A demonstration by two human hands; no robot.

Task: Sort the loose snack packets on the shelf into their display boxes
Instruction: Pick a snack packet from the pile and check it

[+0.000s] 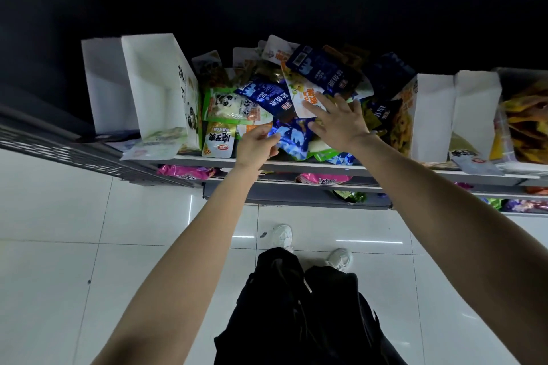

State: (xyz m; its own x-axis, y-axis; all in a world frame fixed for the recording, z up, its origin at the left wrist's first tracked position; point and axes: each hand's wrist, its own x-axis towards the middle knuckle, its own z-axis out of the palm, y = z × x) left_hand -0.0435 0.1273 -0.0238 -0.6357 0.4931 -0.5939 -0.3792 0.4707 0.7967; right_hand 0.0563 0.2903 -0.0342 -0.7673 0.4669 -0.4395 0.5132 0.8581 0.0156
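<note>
Picking step under way. Left hand [257, 144] pinches blue packet [292, 139] at front of pile [281, 92] on shelf [296, 163]. Right hand [338, 120] spread flat on pile. Next: lift packet clear, find matching box [157, 89]; which one, unclear.

Display boxes, white card, on the top shelf [296, 161]: four, two at the left end [103, 83] [160, 89] and two toward the right end [430, 115] [477, 109]. Clear plastic bin [522, 115] at the far right edge: one. Loose snack packets [267, 95] heaped between the box pairs: overlapping, exact count cannot be told. Hands: two. White shoes [281, 235]: two.
</note>
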